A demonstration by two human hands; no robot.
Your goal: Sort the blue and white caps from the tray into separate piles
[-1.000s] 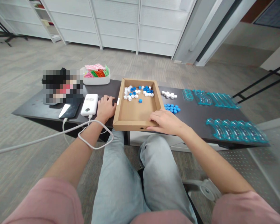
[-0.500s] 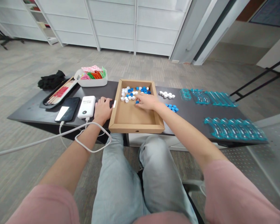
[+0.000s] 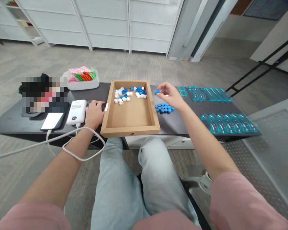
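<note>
My right hand (image 3: 170, 95) is just past the right wall of a shallow cardboard tray (image 3: 132, 130), with a blue hexagonal piece (image 3: 157, 91) pinched at its fingertips. The white pieces by that hand are mostly hidden behind it. Below it on the table lies a tight group of blue hexagonal pieces (image 3: 165, 109). Inside the tray, white hexagonal pieces (image 3: 120, 101) and more blue ones are scattered over the far half. My left hand (image 3: 95, 113) lies on the table against the tray's left side, its fingers extended and holding nothing.
A white power bank (image 3: 76, 111) and a phone (image 3: 54, 117) with white cables (image 3: 81, 129) lie left of the tray. Behind them stands a white basket (image 3: 84, 85) of colourful sticks. Clear teal plastic pieces (image 3: 230, 124) occupy the dark table's right side (image 3: 184, 123).
My right hand has moved from inside the tray out over its right wall, carrying a blue hexagonal piece. My left hand stays by the tray. The whole view has shifted slightly.
</note>
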